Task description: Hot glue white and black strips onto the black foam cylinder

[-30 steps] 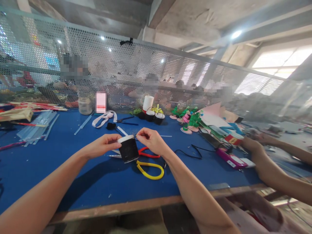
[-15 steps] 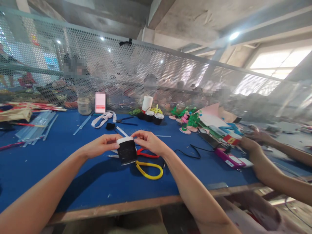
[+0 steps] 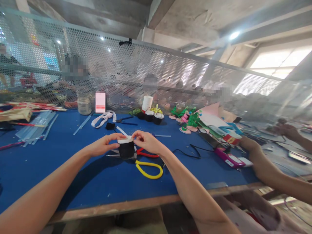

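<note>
Lowering since a second ago, the black spool (image 3: 126, 149) now rests on the blue desk (image 3: 73, 169) at frame centre, left hand (image 3: 103, 145) and right hand (image 3: 146, 142) both pinching its white rim.

— What's that dark thing in the middle of the bench?
— A small black cup (image 3: 126, 149), round, with a white rim on top.
— Upright or tipped?
— Upright, sitting low on the blue table (image 3: 73, 169), mouth up, held at the rim from both sides.
— Where exactly?
— Near-centre, just left of the red and yellow scissors (image 3: 148, 164).
</note>
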`<state>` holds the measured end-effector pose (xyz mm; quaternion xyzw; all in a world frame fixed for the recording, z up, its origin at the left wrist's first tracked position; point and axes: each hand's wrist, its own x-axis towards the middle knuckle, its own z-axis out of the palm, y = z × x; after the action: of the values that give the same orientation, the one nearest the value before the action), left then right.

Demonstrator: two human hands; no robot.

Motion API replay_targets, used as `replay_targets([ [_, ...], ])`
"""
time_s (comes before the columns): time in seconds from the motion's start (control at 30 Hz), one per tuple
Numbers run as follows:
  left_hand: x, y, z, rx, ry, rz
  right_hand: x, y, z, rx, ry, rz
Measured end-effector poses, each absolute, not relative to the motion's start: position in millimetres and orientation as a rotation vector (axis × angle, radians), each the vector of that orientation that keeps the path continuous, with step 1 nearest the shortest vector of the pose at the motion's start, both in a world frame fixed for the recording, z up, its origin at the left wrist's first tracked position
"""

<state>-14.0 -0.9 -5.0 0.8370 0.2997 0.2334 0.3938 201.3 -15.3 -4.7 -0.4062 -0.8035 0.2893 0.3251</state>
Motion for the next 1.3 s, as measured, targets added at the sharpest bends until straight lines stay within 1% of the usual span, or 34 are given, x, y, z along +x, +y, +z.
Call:
replay_targets([
  [0.1, -11.9, -2.2, -6.7, 2.172, 0.797, 0.649, 198.1, -15.4, -5.5, -1.084, -2.119, 0.705],
  [0.23, -4.9, -6.1, -9.0, 2.285, 0.89, 0.856, 188.2, -19.2, -5.5, -1.056, -2.103, 0.68],
  [0.33, 0.8, -10.1, -8.2, 2.36, 0.909, 0.944, 179.0, -24.0, -5.3, -1.027, -2.105, 0.64],
  [0.57, 7.4, -15.3, -7.8, 2.394, 0.943, 1.008, 170.5, -32.6, -2.3, -1.07, -2.119, 0.532],
  [0.77, 9.5, -16.8, -7.9, 2.293, 1.038, 1.016, 168.1, -36.2, 1.1, -1.11, -2.136, 0.49],
  [0.97, 8.8, -16.8, -7.4, 2.2, 1.024, 1.032, 167.6, -35.2, -0.8, -1.103, -2.155, 0.453],
  [1.07, 6.4, -13.7, -9.8, 2.114, 1.054, 1.034, 177.1, -29.4, 1.2, -1.096, -2.068, 0.395],
  [1.17, 3.7, -8.6, -13.7, 2.008, 1.085, 1.097, 198.5, -18.0, 4.8, -1.224, -1.854, 0.292],
  [1.3, 2.8, -2.9, -19.0, 1.922, 1.125, 1.146, 233.7, 3.5, -2.4, -1.717, -1.776, 0.04],
])
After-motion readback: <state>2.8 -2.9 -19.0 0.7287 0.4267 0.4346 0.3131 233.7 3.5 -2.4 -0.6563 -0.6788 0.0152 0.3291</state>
